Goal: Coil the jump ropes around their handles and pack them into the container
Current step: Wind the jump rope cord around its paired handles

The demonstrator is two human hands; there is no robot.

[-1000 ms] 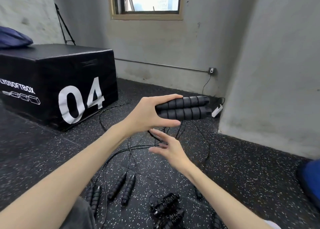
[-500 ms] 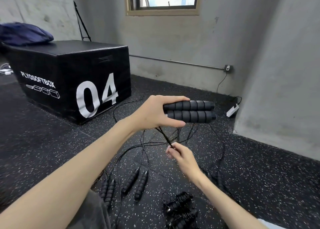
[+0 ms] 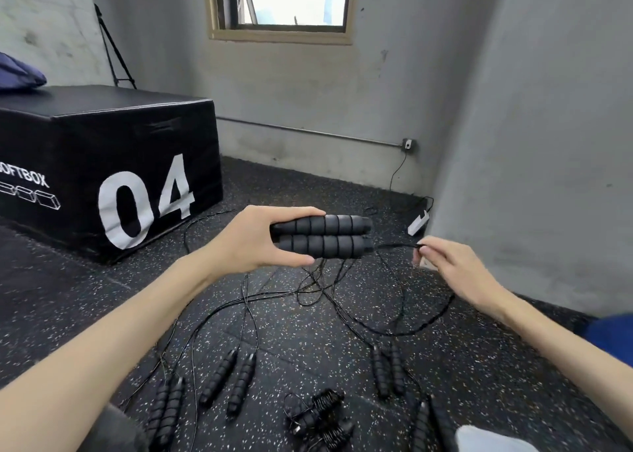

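- Nearest, low centre: one coiled rope (image 3: 320,417), cord wound round its handles, lying on the floor (image 3: 291,331); judged the only finished item in view.
- Loose pairs (image 3: 227,381) of handles on the floor, four at least: two left of the coiled rope, two right of it, cords trailing away uncoiled. Judged still to do.
- Tangle of cords (image 3: 318,289) mid-floor, below the hands.
- Left hand (image 3: 250,242): raised, fingers and thumb wrapped round one end of the held handles (image 3: 323,236), two side by side, level, free ends pointing right.
- Right hand (image 3: 448,266): just right of the handles, apart from them, pinching the cord (image 3: 394,245) that runs from the handle ends; no turns laid on yet, so judged the start of coiling.
- Farther left: black box (image 3: 113,164) marked 04.
- Container: not identifiable in view; packing judged not begun.
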